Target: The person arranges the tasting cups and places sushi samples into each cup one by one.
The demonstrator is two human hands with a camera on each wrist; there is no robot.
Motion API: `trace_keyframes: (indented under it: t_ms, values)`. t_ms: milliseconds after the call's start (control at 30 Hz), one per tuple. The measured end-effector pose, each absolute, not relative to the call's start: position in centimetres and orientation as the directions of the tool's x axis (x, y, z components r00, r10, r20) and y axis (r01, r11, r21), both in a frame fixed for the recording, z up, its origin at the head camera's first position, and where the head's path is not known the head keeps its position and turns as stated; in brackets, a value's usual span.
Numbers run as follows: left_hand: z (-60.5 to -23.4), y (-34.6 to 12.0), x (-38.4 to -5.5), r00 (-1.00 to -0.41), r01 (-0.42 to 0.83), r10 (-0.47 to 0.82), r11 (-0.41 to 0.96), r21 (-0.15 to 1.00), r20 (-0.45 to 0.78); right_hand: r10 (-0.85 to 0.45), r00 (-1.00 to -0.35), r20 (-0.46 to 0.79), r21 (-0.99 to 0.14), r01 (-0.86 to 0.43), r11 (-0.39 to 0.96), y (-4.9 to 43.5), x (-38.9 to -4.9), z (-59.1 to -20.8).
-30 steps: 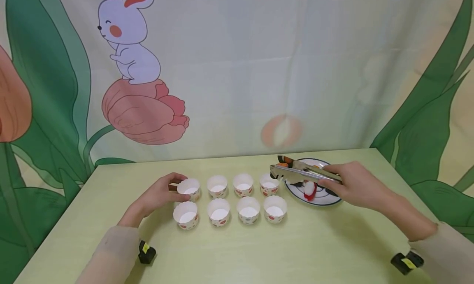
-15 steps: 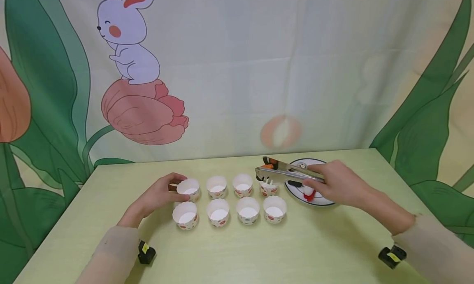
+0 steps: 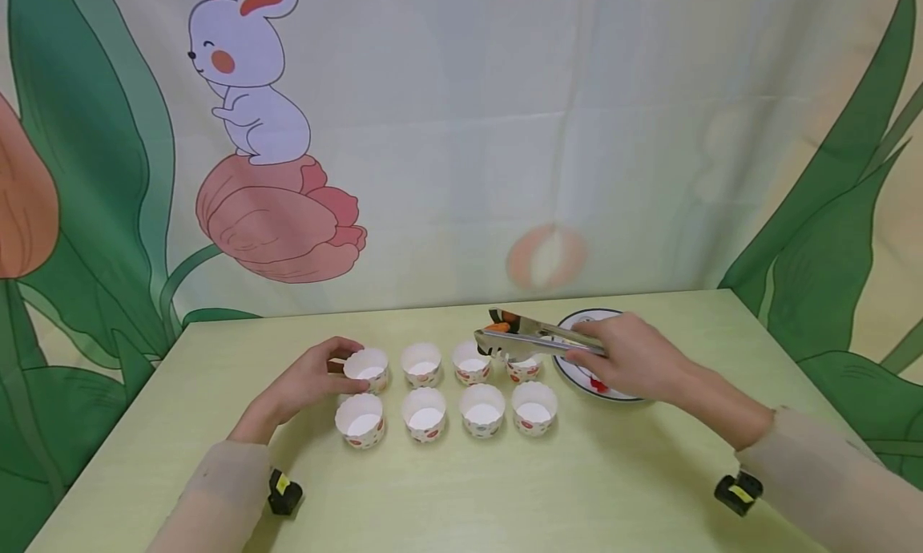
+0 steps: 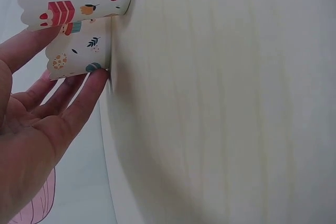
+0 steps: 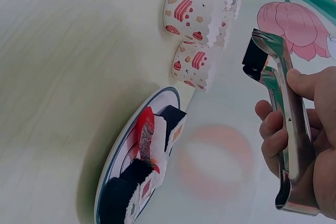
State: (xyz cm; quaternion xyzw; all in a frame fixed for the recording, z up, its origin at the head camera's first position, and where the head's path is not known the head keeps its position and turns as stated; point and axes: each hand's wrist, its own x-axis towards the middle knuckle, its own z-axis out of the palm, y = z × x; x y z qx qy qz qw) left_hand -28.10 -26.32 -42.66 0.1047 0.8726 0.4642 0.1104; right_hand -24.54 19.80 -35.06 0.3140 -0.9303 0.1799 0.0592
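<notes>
My left hand (image 3: pixel 310 385) holds the back-left paper baking cup (image 3: pixel 368 369) between thumb and fingers. The cup's printed side (image 4: pixel 79 51) shows in the left wrist view, fingertips at its base. My right hand (image 3: pixel 638 359) grips metal tongs (image 3: pixel 548 341). Between the tongs' ends is a sushi roll piece (image 5: pixel 254 55), wrapped in black with some orange showing. In the head view the tongs' ends hover over the third cup (image 3: pixel 472 367) of the back row. The tongs partly hide the back-right cup (image 3: pixel 524 370).
Several white cups with scalloped rims stand in two rows, the front-left one (image 3: pixel 360 421) beside my left hand. At the right a blue-rimmed plate (image 5: pixel 105 174) bears several sushi pieces, including a red-and-white one (image 5: pixel 157 142). A printed curtain (image 3: pixel 447 136) hangs behind the table (image 3: pixel 469 497).
My right hand has carried the tongs and the sushi piece leftward, from beside the plate to above the back row of cups. My left hand has stayed at the back-left cup.
</notes>
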Motion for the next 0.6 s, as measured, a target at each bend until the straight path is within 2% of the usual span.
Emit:
trace_keyframes:
  t_ms: [200, 600]
  values:
    - [-42.6, -26.2, -28.1, -0.953, 0.077, 0.284, 0.554, 0.829, -0.102, -0.587, -0.761, 0.275, -0.259, -0.647, 0.717, 19.3, -24.8, -35.1]
    - [-42.8, -26.3, -28.2, -0.953, 0.08, 0.286, 0.557, 0.826, -0.101, -0.602, -0.743, 0.292, -0.233, -0.666, 0.708, 17.6, -25.1, -35.4]
